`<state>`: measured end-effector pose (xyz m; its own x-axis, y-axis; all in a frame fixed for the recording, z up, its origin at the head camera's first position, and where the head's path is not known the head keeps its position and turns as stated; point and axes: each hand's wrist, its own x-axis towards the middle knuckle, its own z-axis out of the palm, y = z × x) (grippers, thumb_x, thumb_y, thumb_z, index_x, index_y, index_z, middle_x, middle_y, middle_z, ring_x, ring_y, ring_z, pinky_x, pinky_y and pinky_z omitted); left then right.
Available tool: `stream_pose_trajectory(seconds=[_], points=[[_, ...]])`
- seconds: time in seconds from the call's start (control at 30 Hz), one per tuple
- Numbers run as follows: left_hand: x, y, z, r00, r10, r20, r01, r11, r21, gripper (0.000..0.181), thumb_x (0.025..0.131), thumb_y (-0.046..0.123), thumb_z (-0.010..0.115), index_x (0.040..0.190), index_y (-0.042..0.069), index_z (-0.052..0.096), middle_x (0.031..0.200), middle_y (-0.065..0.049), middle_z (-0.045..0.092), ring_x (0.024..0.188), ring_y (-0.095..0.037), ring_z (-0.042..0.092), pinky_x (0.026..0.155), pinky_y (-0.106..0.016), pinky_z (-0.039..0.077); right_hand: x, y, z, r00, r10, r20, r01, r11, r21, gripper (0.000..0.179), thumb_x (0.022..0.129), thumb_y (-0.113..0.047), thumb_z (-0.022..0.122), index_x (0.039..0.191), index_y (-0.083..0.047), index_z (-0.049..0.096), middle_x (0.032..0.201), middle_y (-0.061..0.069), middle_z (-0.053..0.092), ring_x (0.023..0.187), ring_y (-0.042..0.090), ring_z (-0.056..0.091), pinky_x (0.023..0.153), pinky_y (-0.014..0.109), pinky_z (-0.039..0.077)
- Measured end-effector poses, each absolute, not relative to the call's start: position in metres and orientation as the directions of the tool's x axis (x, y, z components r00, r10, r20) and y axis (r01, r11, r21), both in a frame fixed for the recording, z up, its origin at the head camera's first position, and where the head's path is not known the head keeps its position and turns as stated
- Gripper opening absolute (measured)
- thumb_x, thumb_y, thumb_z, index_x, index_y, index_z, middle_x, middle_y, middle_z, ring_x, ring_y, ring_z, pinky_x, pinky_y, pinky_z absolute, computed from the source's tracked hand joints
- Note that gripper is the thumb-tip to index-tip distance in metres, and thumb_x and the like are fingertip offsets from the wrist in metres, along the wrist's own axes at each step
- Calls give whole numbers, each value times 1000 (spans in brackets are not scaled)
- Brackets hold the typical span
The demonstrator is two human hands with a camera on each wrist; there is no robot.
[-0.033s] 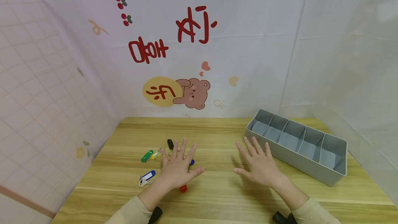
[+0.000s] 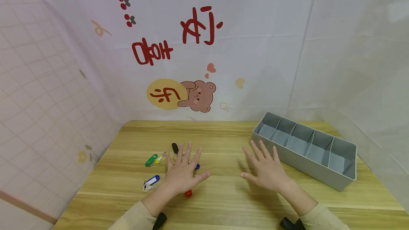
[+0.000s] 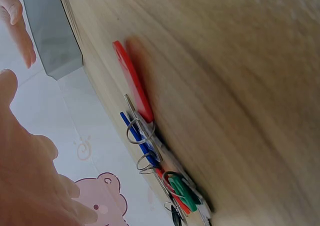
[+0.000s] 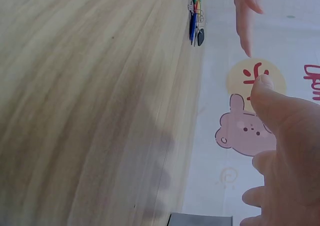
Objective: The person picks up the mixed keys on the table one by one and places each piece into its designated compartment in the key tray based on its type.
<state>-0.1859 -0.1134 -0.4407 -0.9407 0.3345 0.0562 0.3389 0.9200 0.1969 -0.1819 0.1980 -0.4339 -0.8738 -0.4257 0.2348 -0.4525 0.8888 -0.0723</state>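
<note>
My left hand (image 2: 183,176), fingers straight and spread, hovers above a scatter of keys and key tags and hides some of them. Around it lie a green key tag (image 2: 151,160), a yellow key tag (image 2: 161,158), a black fob (image 2: 175,148), a blue-rimmed tag (image 2: 151,181) with a silver key (image 2: 147,187), another blue tag (image 2: 197,166) and a red tag (image 2: 188,193). The left wrist view shows the red tag (image 3: 132,80) flat on the wood, below the hand. My right hand (image 2: 268,172), likewise spread and holding nothing, hovers beside a grey divided box (image 2: 306,162).
The box stands slantwise at the table's right, its several compartments bare inside. A wood-grain table (image 2: 223,201) carries everything. Behind it hangs a printed white cloth (image 2: 255,45) with a bear, and a grid-patterned cloth (image 2: 48,98) closes off the left side.
</note>
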Motion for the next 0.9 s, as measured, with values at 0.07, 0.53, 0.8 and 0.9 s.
stream_pose_trajectory(seconds=[0.07,0.53,0.8,0.9], points=[[-186,-113,-441,-940,335,60,340,918,202,92,86,85,28,159,30,20,164,-10,0,148,-37,-8,103,-74,-13,-182,198,-434,-873,-426,237,-453,889,-72,86,88,-60,65,154,-12,37,157,22,28,143,49,20,104,77,14],[-183,-116,-442,-929,359,88,370,908,195,93,86,86,27,159,30,18,164,-10,0,148,-37,-7,104,-75,-10,-182,212,-434,-860,-409,305,-456,885,-98,86,86,-57,69,152,-12,40,156,23,30,144,47,19,105,76,10],[-179,-118,-437,-910,399,112,414,887,206,89,89,78,40,159,26,22,163,-14,4,148,-38,-7,104,-73,-12,-185,233,-428,-871,-356,338,-418,899,-129,88,87,-57,69,156,-16,33,159,20,27,146,44,16,109,72,2],[-178,-119,-437,-904,406,135,426,881,203,87,90,74,46,159,26,25,163,-15,7,148,-38,-4,105,-73,-10,-185,243,-427,-869,-334,366,-405,904,-136,88,86,-54,71,156,-15,32,158,20,28,146,43,17,109,71,-1]])
